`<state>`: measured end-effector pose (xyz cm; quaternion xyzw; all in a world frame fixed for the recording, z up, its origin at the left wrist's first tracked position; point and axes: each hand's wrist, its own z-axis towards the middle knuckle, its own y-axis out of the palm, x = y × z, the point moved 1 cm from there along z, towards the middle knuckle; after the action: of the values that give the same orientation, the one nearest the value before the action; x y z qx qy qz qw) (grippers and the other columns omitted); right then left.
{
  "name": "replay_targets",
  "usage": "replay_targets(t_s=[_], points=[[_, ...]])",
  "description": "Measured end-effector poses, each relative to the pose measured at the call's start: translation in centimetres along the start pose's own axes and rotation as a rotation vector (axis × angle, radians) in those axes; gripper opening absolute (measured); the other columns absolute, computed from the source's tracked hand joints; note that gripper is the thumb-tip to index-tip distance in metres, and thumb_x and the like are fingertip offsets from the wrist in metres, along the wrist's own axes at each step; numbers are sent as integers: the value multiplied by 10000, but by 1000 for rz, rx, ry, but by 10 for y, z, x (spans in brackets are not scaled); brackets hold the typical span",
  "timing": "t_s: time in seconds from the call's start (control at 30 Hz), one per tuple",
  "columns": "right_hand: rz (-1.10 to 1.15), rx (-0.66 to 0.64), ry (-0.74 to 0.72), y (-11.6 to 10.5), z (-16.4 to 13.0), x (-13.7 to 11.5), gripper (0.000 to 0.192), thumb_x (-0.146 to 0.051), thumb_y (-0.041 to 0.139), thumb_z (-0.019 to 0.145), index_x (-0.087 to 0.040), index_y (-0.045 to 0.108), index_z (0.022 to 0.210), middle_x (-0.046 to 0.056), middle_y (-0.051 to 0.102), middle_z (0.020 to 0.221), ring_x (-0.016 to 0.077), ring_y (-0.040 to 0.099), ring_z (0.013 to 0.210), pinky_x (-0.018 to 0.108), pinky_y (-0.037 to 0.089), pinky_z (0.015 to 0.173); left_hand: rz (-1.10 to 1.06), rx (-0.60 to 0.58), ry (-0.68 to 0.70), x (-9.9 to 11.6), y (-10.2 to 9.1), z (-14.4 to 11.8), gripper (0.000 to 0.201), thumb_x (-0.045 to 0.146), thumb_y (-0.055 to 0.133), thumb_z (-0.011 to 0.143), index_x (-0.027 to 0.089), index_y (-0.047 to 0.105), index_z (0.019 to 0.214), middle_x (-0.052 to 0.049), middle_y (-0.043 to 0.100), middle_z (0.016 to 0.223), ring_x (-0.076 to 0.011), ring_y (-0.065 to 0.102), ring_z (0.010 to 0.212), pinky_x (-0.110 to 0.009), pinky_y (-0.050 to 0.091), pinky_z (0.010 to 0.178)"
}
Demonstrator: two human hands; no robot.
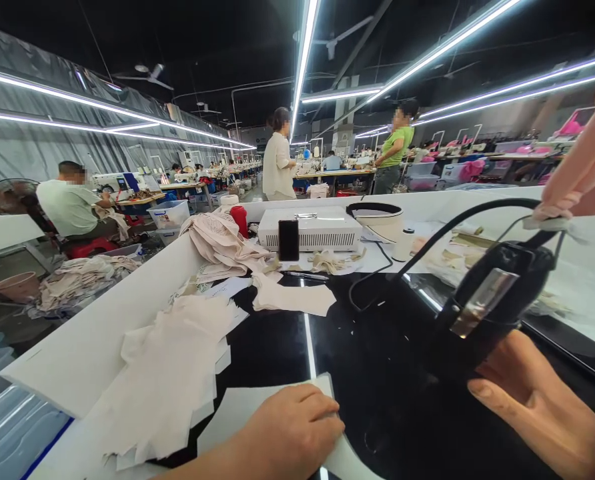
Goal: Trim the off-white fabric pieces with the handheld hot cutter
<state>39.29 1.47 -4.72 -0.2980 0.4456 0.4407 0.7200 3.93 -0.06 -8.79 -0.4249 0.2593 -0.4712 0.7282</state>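
Sewing room (247,163) under long lamps (305,60), with you at a glossy black tabletop (372,360).

Your left grip (297,427) lies palm down on a white sheet (247,403) at the near edge, fingers close together and slightly bent; your thumb is hidden, so you cannot tell whether it pinches the sheet. Your right grip (532,393) is at the lower end of a tilted black machine (522,280), thumb spread away, other fingers hidden behind it; how firmly they close cannot be told. Pink cloth (585,147) hangs above the machine. Pale cloth pieces (177,373) lie piled to your left. Farther back, a phone (288,240) leans upright against a white box (312,227), beside a round bin (385,223).
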Motion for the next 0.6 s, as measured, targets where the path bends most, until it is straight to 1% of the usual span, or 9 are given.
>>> replay_targets(t_s=[0.03, 0.07, 0.1, 0.13, 0.17, 0.23, 0.33, 0.47, 0.6], points=[[-27, 6, 1, 10, 2, -14, 667, -512, 1031, 598, -398, 856, 1231, 113, 865, 1225, 472, 843, 1134, 426, 773, 690, 8, 26, 36, 1, 5, 3, 109, 111, 660, 1085, 135, 738, 1157, -86, 832, 1167, -191, 810, 1063, -284, 656, 1024], [-42, 27, -15, 20, 3, -27, 677, -573, 1015, 592, -398, 841, 1223, 106, 861, 1228, 474, 832, 1163, 447, 775, 714, 13, 54, 71, 2, 10, 5, 109, 101, 639, 1086, 131, 737, 1125, -83, 834, 1139, -188, 814, 1038, -282, 656, 1011], [-56, 28, -22, 30, 3, -40, 650, -614, 984, 634, -383, 826, 1222, 102, 851, 1266, 459, 823, 1188, 469, 777, 786, 16, 73, 99, 3, 14, 8, 117, 97, 623, 1092, 130, 736, 1102, -81, 835, 1123, -183, 815, 1017, -279, 656, 1003], [-55, 22, -26, 40, 3, -51, 593, -625, 959, 689, -362, 814, 1201, 98, 848, 1263, 428, 832, 1151, 481, 771, 845, 16, 86, 117, 4, 17, 10, 128, 96, 613, 1099, 131, 735, 1082, -76, 835, 1108, -174, 814, 992, -273, 656, 991], [-35, 39, -39, 49, 3, -60, 541, -624, 946, 725, -345, 800, 1164, 84, 850, 1208, 383, 847, 1049, 478, 768, 848, 13, 93, 128, 6, 19, 12, 141, 92, 604, 1107, 132, 733, 1068, -70, 833, 1090, -164, 811, 970, -266, 655, 982], [25, 80, -63, 63, 3, -71, 488, -600, 941, 771, -325, 767, 1134, 47, 835, 1120, 298, 827, 881, 449, 763, 806, 4, 111, 138, 8, 21, 16, 164, 78, 586, 1114, 131, 729, 1055, -65, 824, 1055, -152, 803, 946, -255, 654, 968], [84, 61, -107, 78, 4, -75, 457, -539, 955, 807, -333, 738, 1153, 10, 809, 1083, 233, 774, 787, 388, 737, 730, -9, 148, 117, 9, 20, 19, 163, 51, 572, 1089, 132, 704, 1039, -62, 791, 1000, -162, 787, 920, -259, 654, 929], [122, -35, -174, 96, 3, -72, 367, -480, 947, 862, -306, 722, 1094, -13, 785, 1009, 195, 748, 710, 347, 683, 671, 61, 28, 26, 11, 17, 20, 114, 70, 613, 1082, 161, 657, 1031, -66, 733, 983, -186, 752, 880, -287, 642, 871], [348, -97, -192, 118, -1, -69, 367, -451, 920, 928, -300, 667, 1146, -29, 745, 937, 176, 709, 662, 329, 645, 612, 127, -3, 30, 18, 15, 19, 205, 31, 537, 1092, 170, 629, 973, -53, 687, 915, -183, 701, 821, -299, 638, 812]])
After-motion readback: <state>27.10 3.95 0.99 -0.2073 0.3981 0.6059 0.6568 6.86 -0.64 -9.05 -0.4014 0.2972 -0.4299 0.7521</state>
